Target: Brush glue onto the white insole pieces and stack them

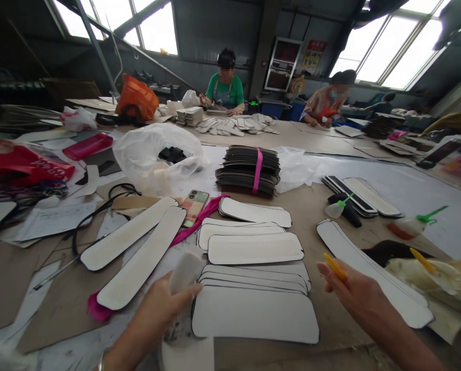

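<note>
- Over on the left of the counter (303, 193), two long white panels (140, 260) lie loose, side by side, their long axes slanting from near left up to far right; they look set apart from the rest.
- The left hand (155, 309) is curled round a blurred white object (187, 270), thumb out toward the panels; I can't make out what it is, or whether the thumb touches the pile.
- Straight ahead of the worker, the fanned white panels (256, 314) lie flat and overlapping, long axes running left to right, the dark edges staggered toward the far side.
- Just beyond are the upper white piles (256, 249), also crosswise, with a pink strip (194, 224) trailing off to their left.
- Further back, a dark stack (234, 180) is already bound by a pink band (258, 170), whereas the white ones in front lie unbound. I'd judge the work partway along, though I can't tell which panels are finished or how many remain.
- The right hand (350, 291) grips a yellow handle (334, 266), held above the counter and clear of the fan.
- Beside it, the curved white panels (369, 273) slant from far left to near right, awaiting attention or set aside; I can't say which.
</note>
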`<state>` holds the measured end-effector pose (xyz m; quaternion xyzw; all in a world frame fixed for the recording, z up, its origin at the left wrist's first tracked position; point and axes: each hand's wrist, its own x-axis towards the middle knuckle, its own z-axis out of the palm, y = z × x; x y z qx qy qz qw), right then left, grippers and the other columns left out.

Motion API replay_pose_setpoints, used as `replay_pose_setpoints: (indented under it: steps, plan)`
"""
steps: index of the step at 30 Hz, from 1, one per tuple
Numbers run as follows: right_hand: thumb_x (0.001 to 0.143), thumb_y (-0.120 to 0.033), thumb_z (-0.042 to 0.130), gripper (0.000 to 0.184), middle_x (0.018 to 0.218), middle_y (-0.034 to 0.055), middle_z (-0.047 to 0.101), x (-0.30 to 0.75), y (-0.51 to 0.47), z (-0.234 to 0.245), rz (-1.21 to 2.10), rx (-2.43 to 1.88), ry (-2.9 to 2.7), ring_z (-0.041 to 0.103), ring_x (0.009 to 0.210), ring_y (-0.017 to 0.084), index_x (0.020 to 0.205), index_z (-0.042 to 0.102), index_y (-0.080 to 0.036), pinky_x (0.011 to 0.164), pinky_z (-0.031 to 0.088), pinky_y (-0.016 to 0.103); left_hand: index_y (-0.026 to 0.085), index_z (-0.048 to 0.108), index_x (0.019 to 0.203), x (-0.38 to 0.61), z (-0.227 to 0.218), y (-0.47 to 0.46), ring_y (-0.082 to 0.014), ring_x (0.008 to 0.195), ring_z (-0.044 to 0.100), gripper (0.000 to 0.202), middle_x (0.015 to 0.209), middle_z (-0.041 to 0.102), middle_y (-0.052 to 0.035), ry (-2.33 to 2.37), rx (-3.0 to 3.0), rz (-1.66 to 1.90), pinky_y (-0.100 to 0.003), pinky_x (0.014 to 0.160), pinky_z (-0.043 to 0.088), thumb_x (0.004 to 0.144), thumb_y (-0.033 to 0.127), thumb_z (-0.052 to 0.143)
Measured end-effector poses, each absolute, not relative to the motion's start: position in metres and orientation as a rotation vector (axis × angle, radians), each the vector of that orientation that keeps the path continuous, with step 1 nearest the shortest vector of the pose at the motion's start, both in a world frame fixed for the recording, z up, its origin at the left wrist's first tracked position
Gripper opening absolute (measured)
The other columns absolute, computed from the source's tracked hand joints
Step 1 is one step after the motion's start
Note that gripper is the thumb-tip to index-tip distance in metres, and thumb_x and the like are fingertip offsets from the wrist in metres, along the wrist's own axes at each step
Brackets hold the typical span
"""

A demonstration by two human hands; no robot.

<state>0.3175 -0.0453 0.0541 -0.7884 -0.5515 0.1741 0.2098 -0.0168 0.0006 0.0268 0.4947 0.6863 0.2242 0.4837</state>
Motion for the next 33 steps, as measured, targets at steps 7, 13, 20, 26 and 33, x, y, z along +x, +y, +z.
replay_pose_setpoints:
  steps: [7, 13, 20, 26, 33]
  plan:
    - [0.083, -0.061, 0.033, 0.049, 0.09, 0.0063, 0.064, 0.254, -0.099, 0.062, 0.625, -1.699, -1.234, 0.058, 0.091, 0.022, 0.078, 0.062, -0.023, 0.082, 0.044, 0.031, 0.02, 0.048, 0.061, -0.002, 0.013, -0.042, -0.0133, 0.037, 0.041, 0.023, 0.035, 0.044, 0.0059, 1.586, 1.142, 0.418, -0.025, 0.043, 0.033, 0.067, 0.042, 0.047]
    - [0.079, -0.065, 0.038, 0.048, 0.065, 0.0001, 0.052, 0.202, -0.102, 0.041, 0.927, -1.557, -1.053, 0.044, 0.051, 0.012, 0.072, 0.058, -0.022, 0.047, 0.038, 0.023, 0.021, 0.043, 0.055, 0.01, 0.007, -0.06, -0.0106, 0.036, 0.039, 0.024, 0.036, 0.046, 0.0044, 1.469, 1.063, 0.469, -0.024, 0.042, 0.03, 0.069, 0.04, 0.045]
    - [0.075, -0.047, 0.06, 0.026, 0.059, -0.0026, 0.051, 0.18, -0.101, 0.016, 1.074, -1.533, -1.059, 0.048, 0.053, 0.013, 0.073, 0.055, -0.021, 0.053, 0.04, 0.024, 0.02, 0.045, 0.054, 0.008, 0.01, -0.061, -0.0101, 0.035, 0.04, 0.02, 0.037, 0.046, 0.0052, 1.428, 1.007, 0.435, -0.023, 0.039, 0.029, 0.062, 0.039, 0.048]
    - [0.073, -0.048, 0.061, 0.026, 0.063, -0.0011, 0.057, 0.185, -0.111, 0.023, 0.907, -1.68, -1.091, 0.054, 0.059, 0.015, 0.075, 0.058, -0.022, 0.057, 0.043, 0.025, 0.019, 0.046, 0.057, 0.006, -0.003, -0.063, -0.0102, 0.035, 0.043, 0.024, 0.041, 0.049, 0.0039, 1.401, 0.979, 0.458, -0.022, 0.036, 0.03, 0.062, 0.043, 0.049]
    - [0.079, -0.04, 0.056, 0.02, 0.073, 0.0031, 0.059, 0.199, -0.117, 0.008, 0.593, -1.671, -1.305, 0.057, 0.068, 0.018, 0.073, 0.059, -0.021, 0.065, 0.047, 0.027, 0.019, 0.045, 0.055, 0.006, -0.001, -0.065, -0.009, 0.034, 0.042, 0.025, 0.039, 0.048, 0.0042, 1.393, 0.996, 0.49, -0.02, 0.036, 0.031, 0.065, 0.041, 0.05]
